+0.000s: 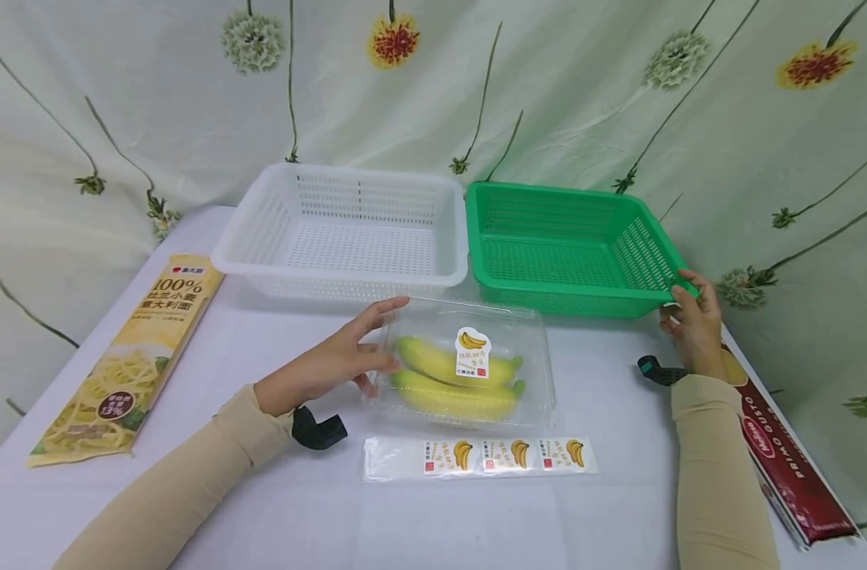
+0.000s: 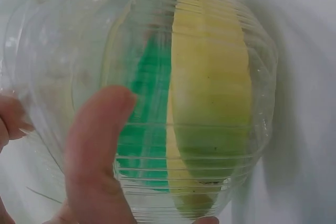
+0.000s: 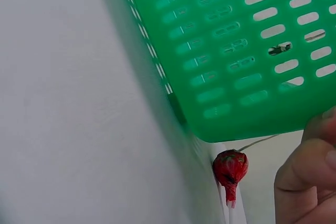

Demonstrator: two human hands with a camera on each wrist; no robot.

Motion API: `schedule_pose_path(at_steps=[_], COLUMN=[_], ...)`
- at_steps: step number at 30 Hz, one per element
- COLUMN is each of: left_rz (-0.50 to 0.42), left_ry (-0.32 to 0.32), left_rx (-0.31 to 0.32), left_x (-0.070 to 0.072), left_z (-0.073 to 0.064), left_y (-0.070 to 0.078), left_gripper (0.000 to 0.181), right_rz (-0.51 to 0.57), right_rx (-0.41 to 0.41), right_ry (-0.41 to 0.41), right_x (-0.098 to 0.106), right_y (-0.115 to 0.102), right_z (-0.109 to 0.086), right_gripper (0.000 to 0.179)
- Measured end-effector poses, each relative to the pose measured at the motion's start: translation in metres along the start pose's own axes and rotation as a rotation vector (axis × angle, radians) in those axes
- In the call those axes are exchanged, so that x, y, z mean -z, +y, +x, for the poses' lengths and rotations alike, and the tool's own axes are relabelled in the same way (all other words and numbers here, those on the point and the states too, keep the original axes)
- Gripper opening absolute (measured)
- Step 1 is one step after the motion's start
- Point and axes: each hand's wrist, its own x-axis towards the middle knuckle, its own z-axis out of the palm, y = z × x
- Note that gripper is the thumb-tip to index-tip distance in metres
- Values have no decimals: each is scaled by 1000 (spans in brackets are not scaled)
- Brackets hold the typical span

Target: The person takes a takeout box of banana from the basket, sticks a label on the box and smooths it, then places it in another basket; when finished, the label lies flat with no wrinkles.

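A clear plastic clamshell box with yellow-green bananas inside lies mid-table, a banana sticker on its lid. My left hand grips the box's left end, with the thumb against the ribbed wall in the left wrist view. Behind and to the right stands a green plastic basket. At its front right corner my right hand holds the rim between thumb and fingers. The right wrist view shows the basket's slotted wall close up; the rest of that hand is out of frame there.
To the green basket's left stands a white basket. A strip of banana stickers lies in front of the box. A yellow pasta packet is at left, a dark red packet at right. A red wrapped lollipop lies by the green basket.
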Motion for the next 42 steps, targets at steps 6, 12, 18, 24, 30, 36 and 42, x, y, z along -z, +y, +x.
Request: schedule_pose_path(at_steps=[6,12,18,24,30,36,42], left_rz=[-4,-11,9,23,-25,-73,-138], left_ry=[-23,-33,-1,28,76,118,135], left_rx=[-15,-72,-105,-143,-178,-194,-201], left_x=[2,1,0,-3,-5,-11,-17], left_z=[-11,-16,-12,-1,21,48,77], left_y=[16,42,72,98,116,131,141], left_gripper=[92,91,92,92,92,91,89], right_rz=[-6,-9,-16,-32,-44,-47,-52], right_rx=[14,2,-1,-1,-14,-16,10], right_ry=[4,16,12,38,46,44,43], right_x=[-4,-5,-3,-2,0,0,-2], right_y=[2,-1,-1,1,2,2,2], right_z=[-1,-2,-1,0,1,0,0], right_gripper=[24,25,24,23,23,23,22])
